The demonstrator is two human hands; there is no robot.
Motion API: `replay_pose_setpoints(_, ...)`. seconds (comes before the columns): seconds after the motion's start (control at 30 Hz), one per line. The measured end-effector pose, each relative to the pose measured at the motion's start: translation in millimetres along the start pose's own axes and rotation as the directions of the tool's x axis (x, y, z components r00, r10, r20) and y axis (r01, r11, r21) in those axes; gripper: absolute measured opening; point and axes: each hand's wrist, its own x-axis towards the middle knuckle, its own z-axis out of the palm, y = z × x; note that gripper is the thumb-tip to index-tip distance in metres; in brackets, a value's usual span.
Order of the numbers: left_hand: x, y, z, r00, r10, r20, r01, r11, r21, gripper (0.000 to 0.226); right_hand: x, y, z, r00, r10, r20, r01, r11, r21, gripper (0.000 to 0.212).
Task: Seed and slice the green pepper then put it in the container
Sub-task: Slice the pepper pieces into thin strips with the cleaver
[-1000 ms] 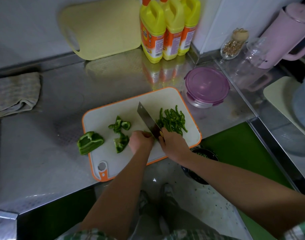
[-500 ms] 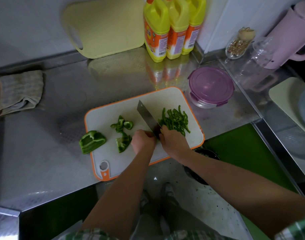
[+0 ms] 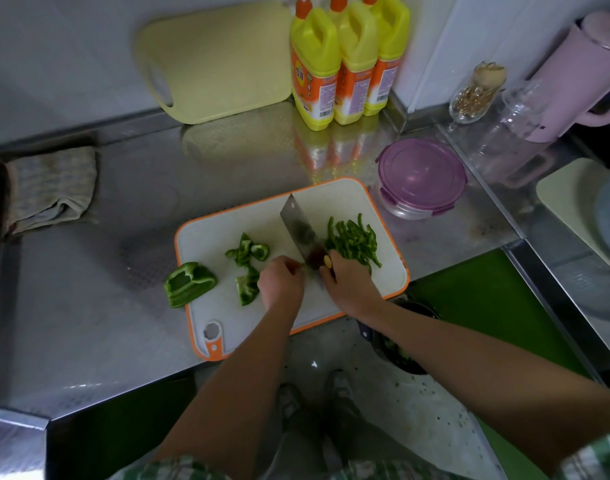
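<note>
Right hand (image 3: 352, 289) grips cleaver (image 3: 301, 233) handle. Left hand (image 3: 281, 282) curled at blade's 9 o'clock; whether it holds pepper, cannot tell. Pepper strips (image 3: 353, 240) at blade's 3 o'clock; pepper chunk (image 3: 189, 284) on 8 o'clock edge of board (image 3: 224, 223); lidded container (image 3: 421, 178) at 1 o'clock.

A: Counter?
B: My counter (image 3: 89, 306) is steel, brushed, shiny enough to mirror the bottles (image 3: 315, 64), which are glossy yellow plastic.
A: Board, blade?
B: Cutting board (image 3: 220, 233): matt white plastic, orange rim. My cleaver (image 3: 301, 233): bare metal, dull smudged sheen. Pepper (image 3: 189, 282) skin waxy, glossy.
A: Rest?
B: Container (image 3: 421, 174): clear tub, smooth purple plastic lid. Rag (image 3: 50, 188): rough woven cloth. Leaning board (image 3: 220, 60): matt pale plastic.
</note>
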Motion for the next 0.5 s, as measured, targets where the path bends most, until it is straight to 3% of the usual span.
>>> replay_pose_setpoints(0.13,-3,0,-3,1.000,0.000,-0.029,0.002,0.999,0.042,0.018,-5,0,3,0.997,0.013,0.070,-0.013,1.000,0.007,0.020)
replay_pose_setpoints(0.33,-7,-5,-5,1.000,-0.001,-0.014,0.002,0.998,0.056,0.016,3,11,-15,0.984,0.160,-0.075,-0.164,0.985,-0.055,0.016)
replay_pose_setpoints(0.5,-5,-6,-12,0.997,0.044,-0.067,-0.036,0.993,0.113,0.015,-1,-8,-5,1.000,0.001,0.013,-0.002,0.999,0.033,0.016)
